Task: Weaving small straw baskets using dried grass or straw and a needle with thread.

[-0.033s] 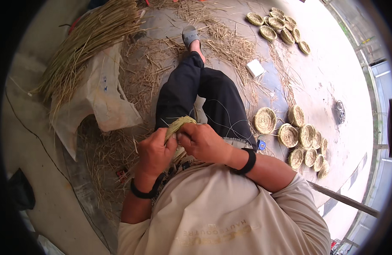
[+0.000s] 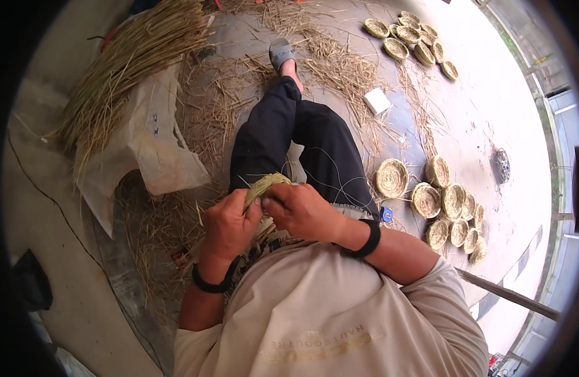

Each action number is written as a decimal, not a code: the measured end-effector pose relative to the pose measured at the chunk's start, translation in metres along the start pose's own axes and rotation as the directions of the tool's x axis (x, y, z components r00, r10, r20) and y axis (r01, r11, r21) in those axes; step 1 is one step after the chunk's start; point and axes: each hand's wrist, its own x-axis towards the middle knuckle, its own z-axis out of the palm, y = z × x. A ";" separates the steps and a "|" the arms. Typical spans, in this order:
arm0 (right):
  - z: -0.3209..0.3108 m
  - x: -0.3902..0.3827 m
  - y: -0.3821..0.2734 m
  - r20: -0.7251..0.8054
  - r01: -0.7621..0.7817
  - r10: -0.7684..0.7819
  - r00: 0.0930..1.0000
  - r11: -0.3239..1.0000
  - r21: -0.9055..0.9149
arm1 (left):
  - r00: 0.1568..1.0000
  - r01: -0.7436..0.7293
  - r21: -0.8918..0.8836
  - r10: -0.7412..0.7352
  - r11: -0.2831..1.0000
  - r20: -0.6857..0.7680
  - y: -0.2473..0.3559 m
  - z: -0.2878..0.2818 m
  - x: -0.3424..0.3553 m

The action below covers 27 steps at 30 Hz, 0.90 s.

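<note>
My left hand (image 2: 233, 223) is closed on a small pale-green straw coil (image 2: 264, 183) held over my lap, with its thumb against the lower side. My right hand (image 2: 299, 210) grips the same coil from the right, fingers curled, its fingertips partly hidden. A thin cord (image 2: 336, 182) loops loosely from the work across my dark trousers. Loose straw ends hang below my hands.
A straw bundle (image 2: 129, 75) lies on a draped plastic sheet (image 2: 148, 160) at the left. Round straw baskets (image 2: 391, 179) sit in groups on the right. A white box (image 2: 377, 100), blue tape measure (image 2: 386, 215), pole (image 2: 509, 292) and wire coil (image 2: 502, 165) are around, amid scattered straw.
</note>
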 end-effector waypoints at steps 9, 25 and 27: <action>-0.017 -0.012 0.002 0.101 -0.040 0.040 0.994 0.999 -0.008 | 0.972 -0.230 0.121 0.234 0.966 -0.020 0.003 -0.002 0.013; -0.050 0.028 0.006 0.004 -0.065 0.066 0.998 0.993 -0.098 | 0.830 -0.543 0.084 0.519 0.836 0.202 0.036 0.005 0.008; -0.050 0.028 0.008 -0.065 -0.172 0.175 0.982 0.984 0.049 | 0.812 -0.561 0.062 0.534 0.826 0.234 0.035 0.005 0.006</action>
